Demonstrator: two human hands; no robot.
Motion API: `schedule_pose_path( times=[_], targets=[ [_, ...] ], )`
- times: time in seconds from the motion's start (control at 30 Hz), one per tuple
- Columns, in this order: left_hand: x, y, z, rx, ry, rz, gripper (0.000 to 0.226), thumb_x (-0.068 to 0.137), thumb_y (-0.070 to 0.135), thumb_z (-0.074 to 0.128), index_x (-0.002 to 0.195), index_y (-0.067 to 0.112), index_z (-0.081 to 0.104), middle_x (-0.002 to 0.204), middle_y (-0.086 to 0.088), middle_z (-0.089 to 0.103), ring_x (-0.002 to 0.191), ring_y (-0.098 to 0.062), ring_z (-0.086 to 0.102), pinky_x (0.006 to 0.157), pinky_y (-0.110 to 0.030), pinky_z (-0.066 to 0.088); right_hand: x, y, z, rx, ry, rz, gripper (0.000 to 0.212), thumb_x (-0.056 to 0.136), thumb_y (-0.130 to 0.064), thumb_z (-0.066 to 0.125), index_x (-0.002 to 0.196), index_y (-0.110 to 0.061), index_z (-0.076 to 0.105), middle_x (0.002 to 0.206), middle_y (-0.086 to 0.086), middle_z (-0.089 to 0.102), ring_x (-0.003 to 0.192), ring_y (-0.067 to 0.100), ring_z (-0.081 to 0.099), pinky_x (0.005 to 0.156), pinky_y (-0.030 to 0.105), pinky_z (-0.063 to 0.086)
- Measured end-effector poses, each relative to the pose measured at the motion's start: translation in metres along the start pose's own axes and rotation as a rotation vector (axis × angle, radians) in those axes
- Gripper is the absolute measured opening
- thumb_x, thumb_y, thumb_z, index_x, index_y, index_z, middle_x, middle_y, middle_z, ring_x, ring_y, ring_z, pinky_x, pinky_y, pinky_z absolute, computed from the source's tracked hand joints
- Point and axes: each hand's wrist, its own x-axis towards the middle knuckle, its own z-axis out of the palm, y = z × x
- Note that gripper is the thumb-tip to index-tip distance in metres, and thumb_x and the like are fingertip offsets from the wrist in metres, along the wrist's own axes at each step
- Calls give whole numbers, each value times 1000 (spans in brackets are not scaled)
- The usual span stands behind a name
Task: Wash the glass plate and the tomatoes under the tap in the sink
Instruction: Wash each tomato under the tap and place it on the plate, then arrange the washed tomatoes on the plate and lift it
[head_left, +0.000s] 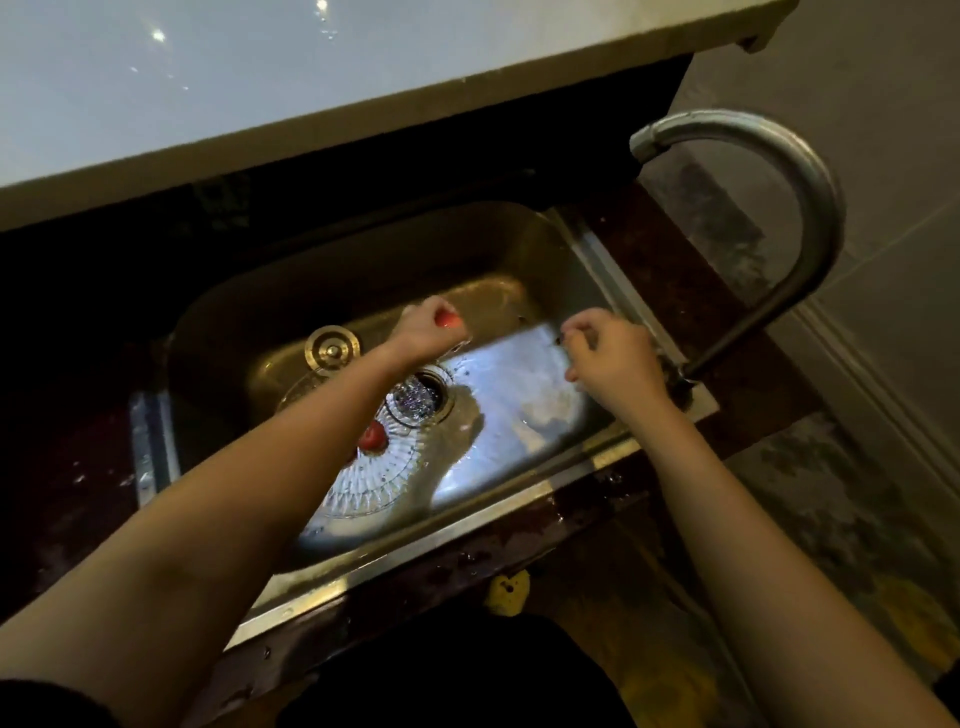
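Logged at my remote station: left hand (428, 327) closed around one tomato (448, 318) over the sink (519, 249); right hand (613, 358) loosely curled, empty, beside the tap (779, 208) base; glass plate (374, 467) under my left forearm, carrying a second tomato (373, 435).

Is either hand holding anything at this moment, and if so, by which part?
The left hand is closed around a tomato; only its red side shows between the fingers. The right hand is loosely curled near the tap's base, and no held thing shows.

Left forearm (291, 447) hides much of the glass plate (374, 483) — tomato (373, 435) half-covered.
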Motion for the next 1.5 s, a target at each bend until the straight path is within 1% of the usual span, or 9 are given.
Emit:
schedule_pose_path(
  times=[0.2,0.4,0.5,0.7,0.83,0.93,1.13,1.33,1.5],
  targets=[
    [-17,-91,-29,50,190,-88,52,79,16,70,126,12,49,130,-16,47,118,-30,48,97,-36,43,18,-1,91,-16,-557,85,21,92,-17,46,90,-2,62,90,20,67,61,23,66,60,32,52],
    [-23,-148,-26,204,405,-51,55,85,26,63,135,19,41,131,-9,50,119,-28,46,100,-45,41,44,1,160,-176,-764,157,29,92,-16,43,106,5,58,112,25,64,100,38,62,69,34,47],
    [-24,-174,-18,326,385,-17,56,83,31,64,133,23,42,130,-6,53,119,-26,45,101,-45,38,55,1,188,-266,-805,147,17,90,-11,43,84,-4,57,110,24,64,90,33,62,64,31,48],
    [-15,-209,-6,375,366,-29,50,87,32,57,134,22,43,133,-3,49,124,-24,40,105,-46,33,64,8,238,-256,-767,239,21,88,-11,44,67,-9,45,93,20,64,73,31,61,55,29,47],
    [-9,-216,2,239,392,-63,50,87,20,57,134,21,41,138,-3,36,124,-21,39,107,-44,37,67,12,255,-217,-704,297,27,94,-24,42,102,-1,53,109,25,64,96,38,64,81,40,54],
    [-4,-220,5,190,422,-102,61,85,31,59,139,27,30,142,-4,29,128,-23,35,109,-43,30,70,16,263,-257,-673,279,42,98,-32,36,118,2,48,110,24,64,96,39,64,85,38,52],
    [14,-226,9,446,249,57,76,82,68,36,146,36,12,158,7,6,144,-22,8,112,-52,13,75,33,278,-295,-605,192,48,99,-38,29,108,3,51,107,25,64,96,39,62,78,33,46],
    [18,-225,20,457,305,52,75,82,59,43,146,31,17,158,10,3,144,-16,-7,109,-48,23,76,40,283,-245,-574,134,44,99,-43,26,89,-8,50,95,20,66,92,36,62,80,37,45],
    [20,-207,5,312,276,45,70,83,46,51,145,26,23,154,2,19,142,-26,14,113,-47,23,69,21,269,205,-539,127,39,99,-34,35,80,-8,58,62,3,48,61,15,50,63,26,41]
  ],
)
